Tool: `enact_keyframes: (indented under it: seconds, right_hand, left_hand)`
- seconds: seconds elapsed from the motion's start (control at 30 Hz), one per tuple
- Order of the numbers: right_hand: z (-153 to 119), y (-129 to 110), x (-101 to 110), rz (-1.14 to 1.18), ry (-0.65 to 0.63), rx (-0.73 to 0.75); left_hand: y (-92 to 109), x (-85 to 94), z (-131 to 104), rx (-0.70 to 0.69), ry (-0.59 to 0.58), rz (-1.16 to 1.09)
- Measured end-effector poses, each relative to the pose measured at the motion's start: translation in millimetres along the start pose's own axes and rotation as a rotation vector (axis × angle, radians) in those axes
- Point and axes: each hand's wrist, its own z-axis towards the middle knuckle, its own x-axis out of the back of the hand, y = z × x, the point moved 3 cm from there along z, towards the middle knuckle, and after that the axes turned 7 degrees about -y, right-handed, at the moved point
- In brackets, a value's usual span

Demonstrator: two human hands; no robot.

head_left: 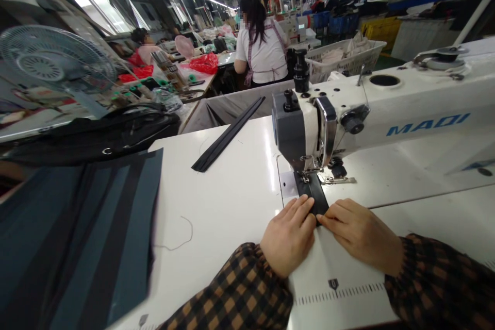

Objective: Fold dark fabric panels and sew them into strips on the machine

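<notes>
A black fabric strip (316, 193) lies under the presser foot of a white sewing machine (421, 108). My left hand (291, 232) rests on the strip's near left part, fingers together and pressing it flat. At the strip's near right corner, my right hand (358, 232) pinches the edge between thumb and fingertips. Both hands are just in front of the needle area, close to each other. Another folded dark strip (228, 136) lies on the white table (220, 206), left of the machine head.
Dark panels (127, 216) are stacked at the left, with a black bag (96, 131) behind them. A loose thread lies on the table. Beyond stand a fan (58, 62), a white basket (348, 56) and a person in a white shirt (265, 51).
</notes>
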Motion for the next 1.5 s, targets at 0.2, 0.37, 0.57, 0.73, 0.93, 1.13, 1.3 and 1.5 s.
enact_keyframes:
  seconds: [0.2,0.37,0.57,0.73,0.93,1.13,1.3,1.5]
  right_hand:
    - [-0.8,1.2,-0.9,-0.008,-0.018,0.034]
    - [8.8,10.6,-3.8,-0.082,-0.034,0.06]
    - [20.7,21.1,-6.5,-0.161,-0.043,0.1]
    - [23.8,26.1,-10.3,-0.223,-0.055,0.084]
    - [28.0,32.5,-11.9,-0.266,-0.061,-0.013]
    - [27.6,34.3,-13.7,-0.247,-0.079,-0.049]
    - [25.7,35.9,-14.1,-0.23,-0.061,-0.046]
    - [23.9,35.4,-13.1,-0.198,-0.017,-0.039]
  left_hand:
    - [-3.8,4.8,-3.5,-0.017,-0.106,-0.036]
    - [-18.9,0.4,-6.2,0.023,-0.136,-0.142]
    - [-29.8,-3.4,-2.2,0.072,-0.101,-0.193]
    - [-35.6,-5.7,3.2,0.107,-0.09,-0.21]
    - [-41.1,-7.5,10.0,0.132,-0.091,-0.202]
    - [-42.7,-7.5,11.7,0.145,-0.051,-0.188]
    - [-43.9,-9.6,12.3,0.153,-0.03,-0.146]
    - [-42.2,-10.8,12.4,0.169,-0.055,-0.114]
